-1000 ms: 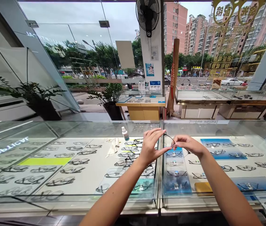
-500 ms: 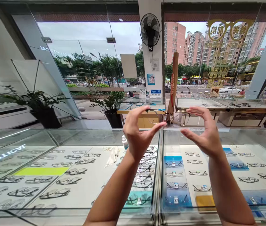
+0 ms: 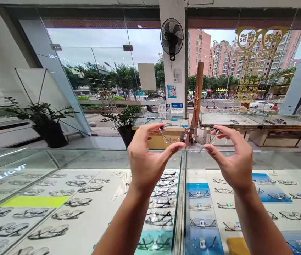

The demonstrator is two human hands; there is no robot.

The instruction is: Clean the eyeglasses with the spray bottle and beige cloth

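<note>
A thin-framed pair of eyeglasses (image 3: pixel 189 129) is held up level above the display counter. My left hand (image 3: pixel 150 154) grips its left end, with the index finger at the upper corner and the thumb stretched toward the nose bridge. At the other end, my right hand (image 3: pixel 232 154) has the frame's corner between its fingers and thumb. The lenses are clear, and a thin temple arm shows near my right thumb. Beneath both hands, rows of glasses lie inside the glass case (image 3: pixel 99 209).
A white cloth (image 3: pixel 121 186) lies left of my left forearm. Blue trays (image 3: pixel 199 194) hold glasses on the right. Potted plants (image 3: pixel 51 132), a wooden post (image 3: pixel 198 92), a wall fan (image 3: pixel 171 39) and more display counters stand beyond the case.
My left hand has shifted left and slightly down, and my right hand has closed in on the right end of the glasses. The view has tilted slightly up.
</note>
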